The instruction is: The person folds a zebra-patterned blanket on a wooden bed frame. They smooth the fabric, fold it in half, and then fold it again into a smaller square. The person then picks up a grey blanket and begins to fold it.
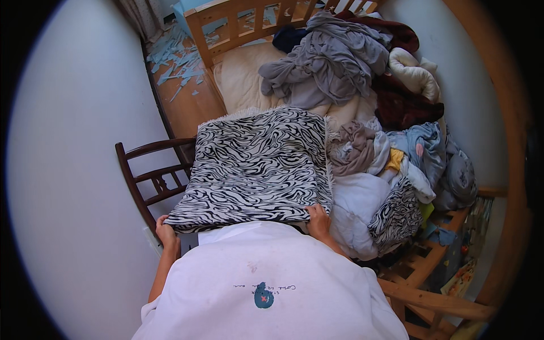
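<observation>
A black-and-white zebra-patterned blanket point(259, 165) with pale fringe along its far and right edges is spread out in front of me. My left hand point(168, 236) grips its near left corner, close to the dark wooden chair. At the near right corner, my right hand point(318, 221) pinches the same edge, fingers on top. The far part of the blanket lies against a cream quilted mattress pad point(242, 76). What supports its near part is hidden beneath the cloth.
A dark wooden chair point(155, 174) stands left, beside the white wall. Grey bedding point(323, 63), a dark red blanket point(403, 106) and rumpled clothes point(357, 146) are heaped on the right. A wooden bed rail point(255, 23) borders the far end. Pale blue scraps point(178, 55) litter the floor.
</observation>
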`<control>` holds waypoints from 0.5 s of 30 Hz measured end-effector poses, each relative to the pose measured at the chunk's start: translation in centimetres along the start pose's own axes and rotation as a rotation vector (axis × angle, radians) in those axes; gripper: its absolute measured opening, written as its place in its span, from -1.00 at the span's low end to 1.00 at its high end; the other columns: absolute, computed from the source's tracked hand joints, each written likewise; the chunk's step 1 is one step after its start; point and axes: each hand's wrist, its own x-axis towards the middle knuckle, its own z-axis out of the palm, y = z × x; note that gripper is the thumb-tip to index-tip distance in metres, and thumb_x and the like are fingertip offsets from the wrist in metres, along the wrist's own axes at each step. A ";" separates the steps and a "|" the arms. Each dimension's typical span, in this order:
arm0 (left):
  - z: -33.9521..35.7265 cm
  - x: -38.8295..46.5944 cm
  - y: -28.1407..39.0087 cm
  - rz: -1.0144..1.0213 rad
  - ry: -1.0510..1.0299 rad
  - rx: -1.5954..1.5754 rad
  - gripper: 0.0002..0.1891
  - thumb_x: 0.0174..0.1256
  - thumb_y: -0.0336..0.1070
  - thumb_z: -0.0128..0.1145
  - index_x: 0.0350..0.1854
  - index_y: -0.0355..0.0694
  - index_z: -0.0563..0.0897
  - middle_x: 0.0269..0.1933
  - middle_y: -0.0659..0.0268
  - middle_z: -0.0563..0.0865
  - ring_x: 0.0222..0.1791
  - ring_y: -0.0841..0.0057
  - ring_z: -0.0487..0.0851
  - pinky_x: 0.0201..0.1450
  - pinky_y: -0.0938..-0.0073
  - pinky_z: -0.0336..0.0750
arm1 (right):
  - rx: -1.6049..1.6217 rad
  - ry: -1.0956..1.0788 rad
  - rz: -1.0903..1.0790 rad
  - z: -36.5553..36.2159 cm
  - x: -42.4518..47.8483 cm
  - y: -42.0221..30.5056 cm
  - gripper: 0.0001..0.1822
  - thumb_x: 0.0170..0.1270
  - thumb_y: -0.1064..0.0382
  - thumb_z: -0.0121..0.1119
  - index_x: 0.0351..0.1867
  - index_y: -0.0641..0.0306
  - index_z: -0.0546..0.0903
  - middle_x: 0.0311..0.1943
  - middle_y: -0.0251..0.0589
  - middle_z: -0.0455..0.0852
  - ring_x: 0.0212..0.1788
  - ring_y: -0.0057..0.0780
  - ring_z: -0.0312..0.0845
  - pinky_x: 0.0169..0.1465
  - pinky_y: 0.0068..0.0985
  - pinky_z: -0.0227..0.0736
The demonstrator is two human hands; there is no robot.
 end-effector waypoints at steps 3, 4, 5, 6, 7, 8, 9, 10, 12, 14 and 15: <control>-0.8 -0.3 -0.4 -0.091 -0.027 -0.007 -0.77 0.10 -0.61 -0.22 -0.33 -0.21 0.51 -0.41 0.30 0.56 -0.42 0.54 0.53 -0.43 0.53 0.46 | -0.050 0.085 0.030 0.3 0.3 0.8 -0.70 -0.21 0.48 0.13 -0.34 0.13 0.59 -0.38 -0.28 0.49 -0.18 -0.25 0.44 -0.19 -0.30 0.37; -1.0 -0.2 -0.4 -0.140 -0.047 -0.011 -0.76 0.11 -0.60 -0.23 -0.31 -0.21 0.50 -0.40 0.29 0.57 -0.42 0.52 0.54 -0.43 0.50 0.47 | -0.086 0.115 0.039 0.5 0.3 1.3 -0.69 -0.23 0.48 0.14 -0.34 0.13 0.59 -0.40 -0.28 0.49 -0.18 -0.25 0.44 -0.17 -0.31 0.35; -0.9 -0.2 -0.2 -0.187 -0.069 -0.015 -0.76 0.11 -0.60 -0.25 -0.30 -0.21 0.49 -0.39 0.27 0.57 -0.42 0.49 0.55 -0.44 0.47 0.49 | -0.098 0.112 0.069 0.3 0.4 1.8 -0.67 -0.26 0.48 0.12 -0.33 0.13 0.58 -0.37 -0.28 0.55 -0.18 -0.26 0.46 -0.12 -0.34 0.31; -0.7 -0.2 0.0 -0.235 -0.091 -0.019 -0.75 0.11 -0.59 -0.27 -0.28 -0.21 0.48 -0.38 0.26 0.58 -0.42 0.47 0.56 -0.44 0.45 0.50 | -0.085 0.148 0.046 0.7 0.4 2.4 -0.66 -0.26 0.48 0.11 -0.32 0.13 0.58 -0.36 -0.26 0.57 -0.19 -0.25 0.47 -0.14 -0.34 0.32; -0.8 -0.5 0.3 -0.222 -0.076 0.078 -0.72 0.11 -0.59 -0.31 -0.26 -0.19 0.47 -0.36 0.22 0.58 -0.40 0.42 0.58 -0.44 0.38 0.53 | -0.072 0.183 0.023 1.4 0.3 3.2 -0.65 -0.26 0.49 0.10 -0.31 0.13 0.57 -0.35 -0.25 0.60 -0.20 -0.24 0.49 -0.15 -0.34 0.33; -0.7 -0.4 0.1 -0.222 -0.086 0.054 -0.71 0.10 -0.59 -0.32 -0.26 -0.18 0.47 -0.35 0.22 0.58 -0.40 0.42 0.58 -0.44 0.38 0.53 | -0.063 0.219 0.006 1.3 0.1 3.3 -0.64 -0.26 0.50 0.09 -0.30 0.13 0.57 -0.34 -0.23 0.62 -0.20 -0.23 0.50 -0.16 -0.34 0.34; -0.9 -0.1 -0.1 -0.224 -0.095 0.032 -0.71 0.10 -0.59 -0.32 -0.26 -0.17 0.47 -0.35 0.22 0.58 -0.40 0.41 0.58 -0.43 0.37 0.53 | -0.028 0.206 0.058 1.3 0.2 3.3 -0.65 -0.24 0.50 0.06 -0.30 0.14 0.56 -0.36 -0.18 0.62 -0.24 -0.17 0.50 -0.20 -0.31 0.35; -0.8 0.2 -0.1 -0.226 -0.105 0.011 -0.70 0.10 -0.60 -0.33 -0.26 -0.17 0.47 -0.34 0.21 0.58 -0.40 0.41 0.58 -0.43 0.37 0.53 | 0.007 0.192 0.111 1.4 0.7 3.3 -0.65 -0.21 0.51 0.03 -0.29 0.15 0.56 -0.38 -0.13 0.62 -0.28 -0.12 0.51 -0.24 -0.28 0.36; 0.1 0.4 1.8 -0.173 -0.132 0.087 -0.72 0.12 -0.57 -0.31 -0.28 -0.16 0.48 -0.29 0.22 0.60 -0.32 0.40 0.59 -0.39 0.36 0.55 | 0.122 0.242 0.133 1.5 1.9 3.4 -0.65 -0.17 0.52 0.00 -0.26 0.17 0.55 -0.41 -0.04 0.62 -0.32 -0.03 0.52 -0.29 -0.24 0.38; 2.2 0.5 3.9 -0.037 -0.104 0.011 -0.74 0.12 -0.57 -0.31 -0.30 -0.17 0.48 -0.23 0.20 0.62 -0.31 0.42 0.59 -0.38 0.37 0.55 | 0.215 0.289 0.096 -0.1 5.1 2.4 -0.65 -0.12 0.51 0.00 -0.22 0.19 0.55 -0.38 -0.01 0.63 -0.28 -0.01 0.53 -0.26 -0.25 0.39; 2.6 1.8 4.2 0.004 -0.121 -0.025 -0.71 0.11 -0.58 -0.31 -0.30 -0.18 0.50 -0.21 0.20 0.62 -0.31 0.44 0.60 -0.39 0.39 0.55 | 0.249 0.308 0.063 -1.1 6.8 2.0 -0.65 -0.12 0.52 -0.01 -0.22 0.20 0.54 -0.37 -0.01 0.63 -0.29 0.00 0.53 -0.27 -0.25 0.39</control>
